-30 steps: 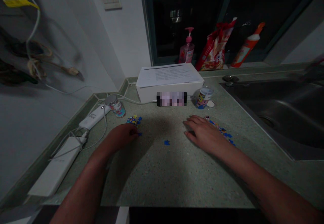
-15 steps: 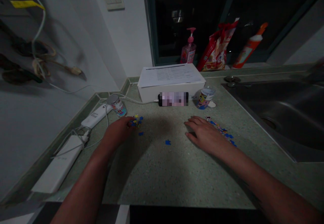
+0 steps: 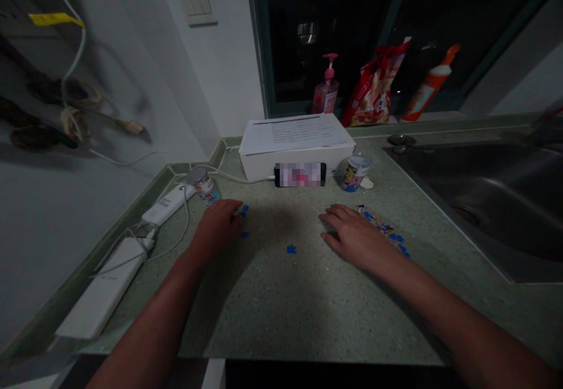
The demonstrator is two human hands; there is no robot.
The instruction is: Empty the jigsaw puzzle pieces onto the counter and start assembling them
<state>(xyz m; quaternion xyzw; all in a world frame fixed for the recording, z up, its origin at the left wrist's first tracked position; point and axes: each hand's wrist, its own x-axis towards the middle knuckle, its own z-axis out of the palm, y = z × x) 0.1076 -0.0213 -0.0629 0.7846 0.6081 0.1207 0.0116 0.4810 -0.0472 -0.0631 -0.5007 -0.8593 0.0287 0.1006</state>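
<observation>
My left hand [image 3: 217, 222] is curled over a small pile of blue and yellow jigsaw puzzle pieces [image 3: 244, 208], its thumb and fingertips around some of them and hiding part of the pile. A blue puzzle piece [image 3: 245, 234] lies just below those fingers. Another single blue piece [image 3: 291, 249] rests on the counter between my hands. My right hand [image 3: 352, 230] lies palm down on the counter, fingers stretched and thumb apart, holding nothing. Beside it, to the right, runs a longer heap of mixed puzzle pieces [image 3: 389, 230], partly hidden by that hand.
A phone [image 3: 300, 175] on a cable leans against a white box [image 3: 290, 160]. Printed cans stand to the left [image 3: 204, 185] and right [image 3: 355, 173], with a round white lid [image 3: 366, 183] near the right one. Power strips [image 3: 108, 289] lie left; a sink [image 3: 492, 201] is right.
My left hand has moved right and covers more of the small pile. My right hand stays in place. The camera view has shifted slightly.
</observation>
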